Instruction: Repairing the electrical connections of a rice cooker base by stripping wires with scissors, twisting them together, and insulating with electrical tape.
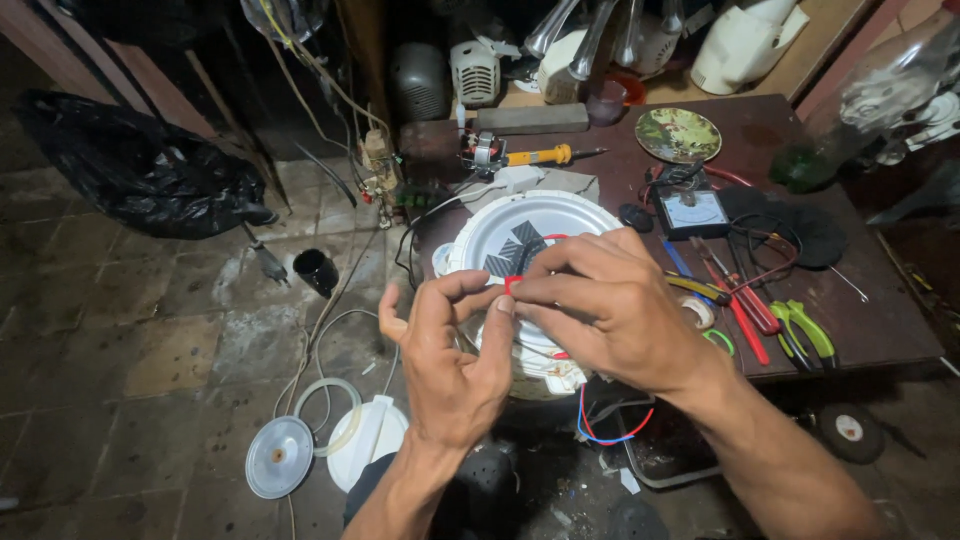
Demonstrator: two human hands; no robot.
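While a black bag [140, 165] slumps on the tiled floor [130, 340] at far left, a dark cup [316, 270] stands alone nearer the table, its contents impossible to make out. Below it lie one grey disc [279, 457] and one white lid [372, 440], close together, with a pale cable [320, 330] looping past them.

At centre, the left hand [450, 355] and right hand [605, 305] meet in front of a round white appliance [500, 225]. The left thumb and forefinger and the right fingertips pinch one small red piece [512, 285] between them, held in the air just above the appliance's rim. Red and blue wires [600, 425] hang beneath the right wrist.

On the dark table [880, 330] behind, a yellow-handled screwdriver [545, 155] lies beside a small motor part [486, 152]. Further right sit one patterned plate [678, 134], nothing visibly in it, and one meter [692, 212] with a white dial and black leads. Right of the hands lie red-handled pliers [745, 310] and green-handled pliers [805, 330], one pair each. A glass bottle [860, 100] leans at the table's far corner; whether it holds anything cannot be told.
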